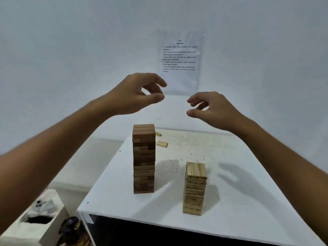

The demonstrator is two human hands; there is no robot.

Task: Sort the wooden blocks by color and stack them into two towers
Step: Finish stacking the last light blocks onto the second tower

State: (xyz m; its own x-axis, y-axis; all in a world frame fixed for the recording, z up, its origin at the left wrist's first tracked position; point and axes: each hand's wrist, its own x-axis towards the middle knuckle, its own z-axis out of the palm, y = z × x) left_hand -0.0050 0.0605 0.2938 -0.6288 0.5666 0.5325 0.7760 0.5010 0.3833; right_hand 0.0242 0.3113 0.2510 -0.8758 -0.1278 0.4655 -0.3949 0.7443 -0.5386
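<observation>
Two towers stand on the white table [230, 183]: a tall dark tower [143, 158] at about seven o'clock from the frame's centre, and a shorter light tower [195, 188] toward five o'clock. What remains to sort lies behind the dark tower, at roughly one o'clock from its top: a small cluster of loose light blocks [162, 144] lying flat, and one more light block [158, 134] just past it, partly hidden by the tower's upper edge.

Both hands hang in the air above the table, holding nothing. The left hand [136, 94] has its fingers curled, with thumb and fingertips close but not closed on anything; the right hand [211, 108] is loosely open, fingers bent.

The coming move turns on where those loose blocks lie. They sit at about six o'clock from the left hand, so the left looks nearer (though the wide lens makes depth hard to judge). Their long axes run roughly across the view, left to right, so a pinch across the short sides would suit. They belong on the light tower, which lies on the right hand's side, so either a cross-body carry or a handover seems likely. The dark tower stands close beside the reach path, and a brushing forearm could topple it.
</observation>
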